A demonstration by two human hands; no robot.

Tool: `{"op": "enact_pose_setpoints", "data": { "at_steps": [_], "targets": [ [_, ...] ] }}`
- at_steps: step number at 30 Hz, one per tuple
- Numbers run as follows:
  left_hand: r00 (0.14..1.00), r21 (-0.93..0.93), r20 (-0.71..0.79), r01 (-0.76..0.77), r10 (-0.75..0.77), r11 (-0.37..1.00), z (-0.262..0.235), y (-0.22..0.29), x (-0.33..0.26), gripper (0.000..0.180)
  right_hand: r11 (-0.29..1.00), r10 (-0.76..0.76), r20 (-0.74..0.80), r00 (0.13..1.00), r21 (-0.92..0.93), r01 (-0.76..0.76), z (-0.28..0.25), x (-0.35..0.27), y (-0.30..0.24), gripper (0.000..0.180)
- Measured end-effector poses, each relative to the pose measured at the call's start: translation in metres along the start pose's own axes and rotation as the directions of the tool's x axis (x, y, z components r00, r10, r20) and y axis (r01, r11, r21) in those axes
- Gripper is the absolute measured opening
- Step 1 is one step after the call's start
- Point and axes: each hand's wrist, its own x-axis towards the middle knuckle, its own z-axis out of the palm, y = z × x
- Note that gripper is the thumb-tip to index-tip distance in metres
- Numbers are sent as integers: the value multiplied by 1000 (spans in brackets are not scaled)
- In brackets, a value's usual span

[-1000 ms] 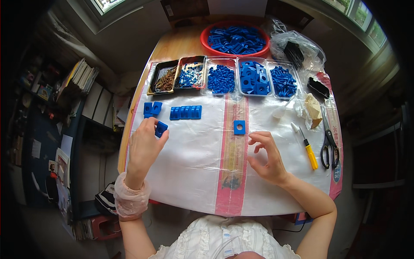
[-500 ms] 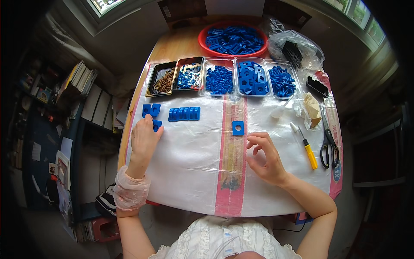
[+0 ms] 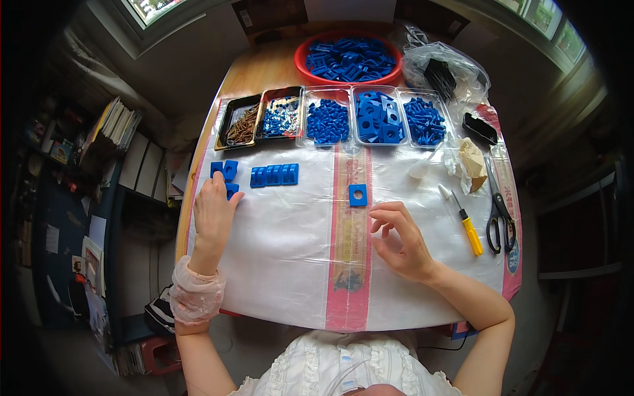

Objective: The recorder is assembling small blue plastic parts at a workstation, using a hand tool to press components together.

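Observation:
My left hand (image 3: 212, 212) lies on the white sheet (image 3: 284, 251) at the left, its fingers over a small blue block beside two more blue blocks (image 3: 224, 169). A row of joined blue blocks (image 3: 274, 175) lies just right of them. My right hand (image 3: 398, 239) hovers near the middle with curled, spread fingers and nothing in it. A blue square plate with a hole (image 3: 357, 195) rests just above that hand on the pink stripe.
Several trays (image 3: 330, 122) of blue parts and screws line the far side, behind them a red bowl (image 3: 349, 58) of blue parts. A yellow-handled screwdriver (image 3: 466, 226), scissors (image 3: 498, 211), crumpled paper (image 3: 470, 162) and a plastic bag (image 3: 444, 69) lie at the right.
My left hand has carried a small blue block up and left, setting it down beside the two blocks. The right hand has stayed almost where it was.

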Motion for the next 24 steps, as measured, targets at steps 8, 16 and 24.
{"op": "enact_pose_setpoints", "data": {
  "at_steps": [8, 16, 24],
  "targets": [
    [997, -39, -27, -67, 66, 997, -9, 8, -3, 37, 1000, 9, 11, 1000, 9, -9, 0, 1, -2, 50],
    [947, -208, -66, -321, 315, 924, -13, 46, 5, 31, 1000, 14, 18, 1000, 11, -14, 0, 1, 0, 44],
    [851, -324, -111, -519, 513, 791, 2, 74, 24, 44, 1000, 21, 31, 999, 9, -21, -1, 1, -1, 36]
  ]
}}
